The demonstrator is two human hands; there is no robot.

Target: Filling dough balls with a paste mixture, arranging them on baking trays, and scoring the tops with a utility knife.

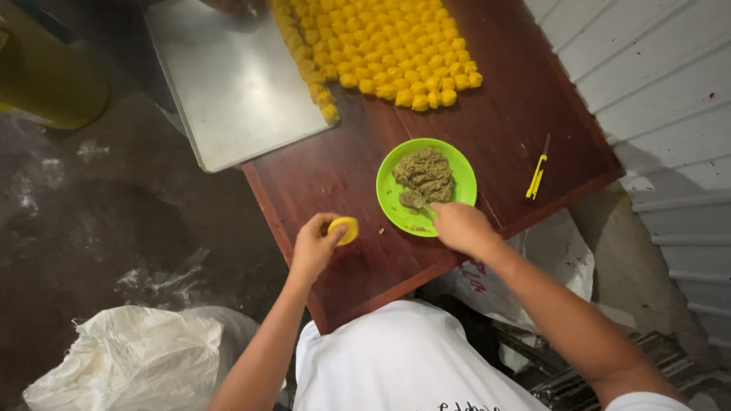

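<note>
From the head camera, looking straight down, a dark red-brown wooden bench stands on a grey floor beside a white ribbed wall.

The left hand is held over the near left edge of the bench. Its fingers are closed around a small yellow dough cup, pinched between thumb and fingertips with its hollow side turned partly up.

The right hand rests at the near rim of a round green plate. Its fingers are curled shut on the handle of a small spoon, whose bowl carries a lump of filling and lies on the plate. Most of the handle is hidden inside the hand. A mound of brownish-green filling sits in the middle of the plate, just beyond the spoon.

At the far end of the bench, many yellow dough pieces lie packed in rows, some of them spilling onto a metal tray that overhangs the bench's left side. A yellow-handled cutter lies near the right edge, well apart from the plate.

On the floor, a white sack lies at lower left and a yellow-green drum stands at upper left. The person wears a white shirt.
</note>
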